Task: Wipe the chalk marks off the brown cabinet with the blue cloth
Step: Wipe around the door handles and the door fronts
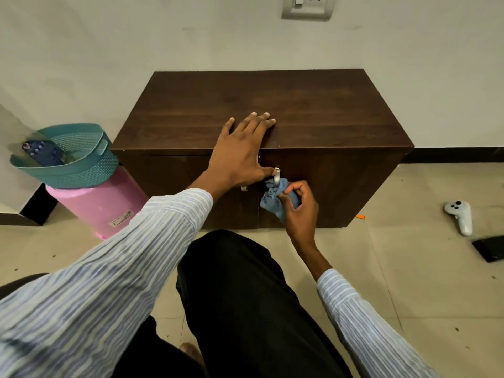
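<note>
The brown cabinet stands against the wall with both front doors closed. My left hand lies flat over its front top edge, fingers straight on the top and thumb down by the metal handle of the right door. My right hand grips the bunched blue cloth against the right door, just below that handle. No chalk marks show on the dark top or on the visible parts of the doors.
A teal basket holding a dark device sits on a pink stool left of the cabinet. A white controller and a black object lie on the tiled floor at right. My dark-trousered knee is in front.
</note>
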